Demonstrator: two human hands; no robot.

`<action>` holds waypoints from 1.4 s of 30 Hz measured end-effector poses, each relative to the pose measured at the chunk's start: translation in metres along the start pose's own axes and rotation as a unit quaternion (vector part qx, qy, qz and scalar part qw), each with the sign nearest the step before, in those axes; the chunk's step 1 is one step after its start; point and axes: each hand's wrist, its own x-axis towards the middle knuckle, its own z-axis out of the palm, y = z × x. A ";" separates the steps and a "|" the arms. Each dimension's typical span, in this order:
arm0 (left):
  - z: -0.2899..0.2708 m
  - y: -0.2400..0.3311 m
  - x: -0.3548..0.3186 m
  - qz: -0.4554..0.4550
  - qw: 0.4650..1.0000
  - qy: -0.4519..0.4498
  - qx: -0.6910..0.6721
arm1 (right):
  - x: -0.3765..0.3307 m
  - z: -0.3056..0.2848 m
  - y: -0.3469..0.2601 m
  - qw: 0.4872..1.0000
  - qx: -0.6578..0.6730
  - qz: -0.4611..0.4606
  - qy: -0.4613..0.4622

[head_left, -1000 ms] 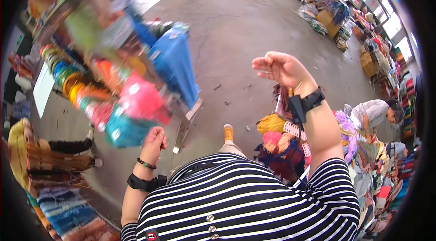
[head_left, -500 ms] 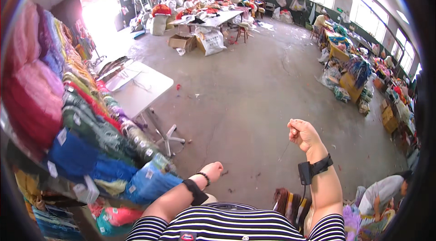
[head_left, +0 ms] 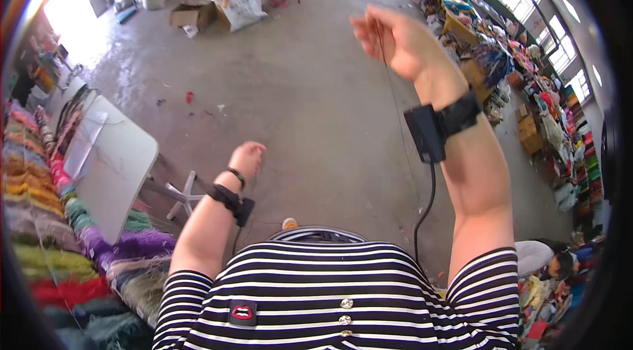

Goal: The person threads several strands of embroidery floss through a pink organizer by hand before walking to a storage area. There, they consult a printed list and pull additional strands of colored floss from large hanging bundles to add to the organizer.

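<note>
My right hand [head_left: 395, 39] is raised high in front of me, fingers loosely pinched together. A thin dark thread [head_left: 393, 96] hangs down from it past the wrist. A black wrist strap with a small box [head_left: 432, 127] and a cable sits on that forearm. My left hand [head_left: 247, 156] hangs low over the concrete floor with its fingers curled closed; nothing shows in it. It wears a black strap [head_left: 231, 200] and a thin bracelet. My striped shirt fills the lower edge.
A white table [head_left: 115, 165] and a white star-shaped stand [head_left: 181, 195] are at my left. Piles of fuzzy coloured yarn [head_left: 46, 218] line the left edge. Cardboard boxes [head_left: 191, 15] and sacks lie far off. Stalls of goods run along the right. A person [head_left: 547, 259] crouches at lower right.
My right hand has risen higher and nearer to the camera. The view has swung, so the yarn shelves now sit lower at the left. My left hand stays low.
</note>
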 end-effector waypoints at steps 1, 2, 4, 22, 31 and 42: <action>-0.011 0.014 0.024 0.006 1.000 0.005 -0.005 | 0.028 0.004 -0.013 1.000 -0.006 -0.001 -0.010; -0.020 0.029 0.050 0.017 1.000 0.009 -0.009 | 0.057 0.006 -0.025 1.000 -0.014 -0.009 -0.019; -0.034 0.051 0.095 0.003 0.999 0.018 -0.029 | 0.127 0.005 -0.033 0.999 -0.026 -0.017 -0.027; -0.173 0.015 0.308 -0.142 0.899 0.310 -0.276 | 0.582 0.163 -0.004 0.910 0.073 0.141 -0.383; -0.329 -0.032 0.351 -0.246 0.805 0.434 -0.320 | 0.721 0.404 0.007 0.803 0.120 0.142 -0.566; -0.520 -0.020 0.401 -0.232 0.808 0.430 -0.328 | 0.950 0.586 0.096 0.854 0.001 0.149 -0.499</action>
